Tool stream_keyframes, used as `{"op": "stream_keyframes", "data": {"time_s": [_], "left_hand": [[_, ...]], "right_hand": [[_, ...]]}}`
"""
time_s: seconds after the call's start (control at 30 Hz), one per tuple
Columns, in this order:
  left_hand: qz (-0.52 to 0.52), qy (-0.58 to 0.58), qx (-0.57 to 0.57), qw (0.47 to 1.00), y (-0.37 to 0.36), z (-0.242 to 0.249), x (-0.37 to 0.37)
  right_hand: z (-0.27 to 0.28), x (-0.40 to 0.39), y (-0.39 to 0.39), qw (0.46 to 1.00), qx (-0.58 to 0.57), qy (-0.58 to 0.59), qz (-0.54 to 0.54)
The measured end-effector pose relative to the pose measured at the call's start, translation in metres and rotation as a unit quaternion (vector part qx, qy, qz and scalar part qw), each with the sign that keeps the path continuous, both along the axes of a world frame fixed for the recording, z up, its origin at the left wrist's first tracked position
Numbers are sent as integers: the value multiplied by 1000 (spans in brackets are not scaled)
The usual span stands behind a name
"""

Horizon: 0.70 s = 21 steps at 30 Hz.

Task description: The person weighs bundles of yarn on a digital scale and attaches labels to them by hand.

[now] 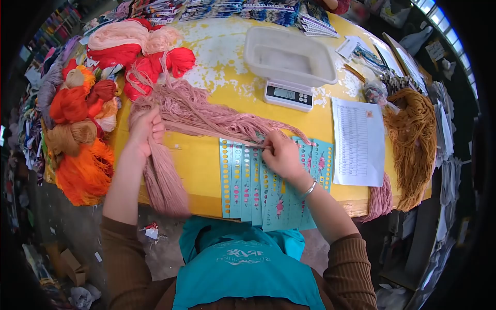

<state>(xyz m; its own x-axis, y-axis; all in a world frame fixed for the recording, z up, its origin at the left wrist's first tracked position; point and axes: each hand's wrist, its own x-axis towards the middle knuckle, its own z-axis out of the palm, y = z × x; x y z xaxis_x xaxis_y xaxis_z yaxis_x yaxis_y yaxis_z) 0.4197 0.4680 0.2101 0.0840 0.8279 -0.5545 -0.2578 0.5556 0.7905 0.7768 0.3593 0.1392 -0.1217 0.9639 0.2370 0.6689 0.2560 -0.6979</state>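
Observation:
A long heap of dusty-pink thread [212, 111] stretches across the yellow table. My left hand [146, 129] is closed around a skein of this thread, and a thick tail [166, 181] of it hangs from the fist over the front edge, slightly blurred. A thin strand runs taut from near the left hand to my right hand [283, 155], whose fingers are pinched on its end. Below the right hand, several turquoise punched cards [240, 181] with pink flower prints lie fanned out, partly covered by that hand and forearm.
A clear plastic tub [289, 57] sits on a digital scale [288, 96]. A printed sheet [357, 142] lies right of the cards, beside brown yarn [413, 139]. Red skeins [181, 61] and orange yarn [85, 170] crowd the left. Patterned card stacks [268, 11] line the far edge.

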Motion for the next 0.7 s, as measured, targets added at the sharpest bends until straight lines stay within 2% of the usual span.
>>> {"op": "stream_keyframes", "data": {"time_s": [0.03,0.07,0.13,0.27,0.3,0.37,0.4,0.47,0.5,0.57,0.63,0.7], "left_hand": [[0,7,4,1000,8,0,-9],[20,35,35,999,19,0,-17],[26,-68,1,997,51,-5,-66],[81,102,84,988,92,4,-81],[74,105,128,984,100,4,-89],[60,104,85,989,117,6,-109],[38,190,84,978,111,4,-112],[-51,250,83,963,95,2,-113],[-8,217,74,973,74,12,-88],[-79,24,107,991,41,17,-69],[-75,-170,148,971,-6,36,-21],[-115,-246,171,947,-41,45,9]], "right_hand": [[2,-4,-1,996,47,-78,-1],[7,-8,-2,995,48,-85,-11],[7,-9,-2,995,42,-92,-17],[10,-9,-2,994,16,-107,-22],[10,-10,-2,994,15,-107,-23],[11,-11,-2,995,24,-98,-26],[11,-10,-3,995,25,-99,-24],[11,-10,-2,996,29,-88,-18],[11,-10,-1,996,33,-85,-13],[10,-9,-2,998,35,-55,-12],[17,-12,-1,998,20,-52,-3],[34,-19,-3,990,125,-58,-9]]}}
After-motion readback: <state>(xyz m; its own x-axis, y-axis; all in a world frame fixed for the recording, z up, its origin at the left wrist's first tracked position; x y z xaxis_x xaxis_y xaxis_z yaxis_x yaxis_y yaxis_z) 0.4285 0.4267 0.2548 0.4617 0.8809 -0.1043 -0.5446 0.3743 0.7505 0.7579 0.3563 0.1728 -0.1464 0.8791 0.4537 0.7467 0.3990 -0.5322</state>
